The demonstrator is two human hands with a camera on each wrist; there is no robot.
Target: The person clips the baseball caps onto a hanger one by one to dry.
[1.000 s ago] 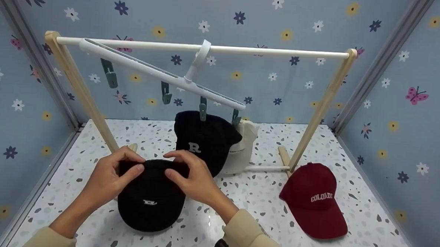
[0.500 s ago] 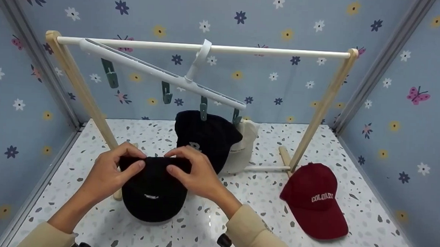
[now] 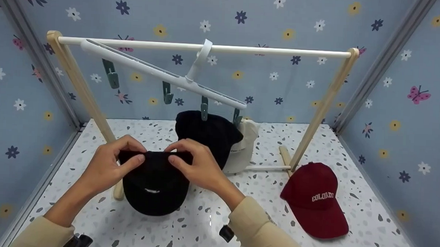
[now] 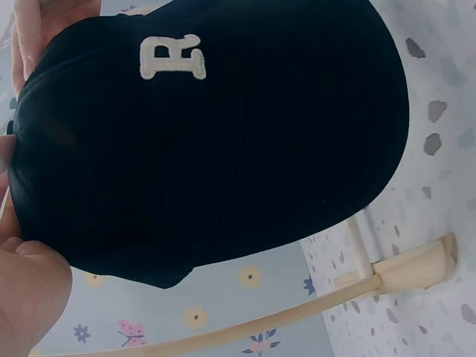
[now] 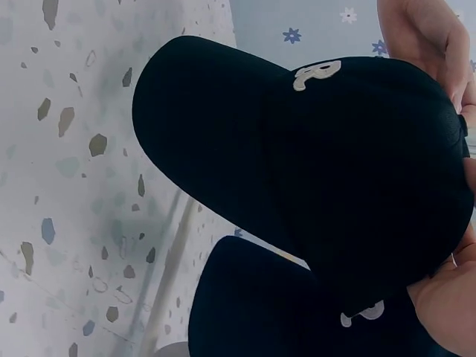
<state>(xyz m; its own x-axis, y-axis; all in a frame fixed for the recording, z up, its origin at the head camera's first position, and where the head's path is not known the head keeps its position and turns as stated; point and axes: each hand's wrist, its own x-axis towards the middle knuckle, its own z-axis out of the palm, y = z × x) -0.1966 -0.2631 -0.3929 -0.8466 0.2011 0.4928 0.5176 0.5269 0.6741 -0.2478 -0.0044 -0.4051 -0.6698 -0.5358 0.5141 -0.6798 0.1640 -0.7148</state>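
Note:
A black baseball cap hangs brim down between my two hands, off the table. My left hand pinches the upper edge of its crown on the left, thumb in front. On the right, my right hand pinches the same edge. A white letter R shows on the cap in the left wrist view. Behind it, another black cap and a cream cap hang from green clips on a white hanger. Two more clips on the hanger's left half, one a green clip, hold nothing.
The tilted hanger hooks over the white rail of a wooden rack. A dark red cap lettered COLORADO lies on the speckled tabletop at the right. Flowered blue walls stand behind and at both sides.
Both hands have raised the black cap a little, away from me toward the rack, and its front has tilted so the letter looks flatter. The hanger and other caps stay put.

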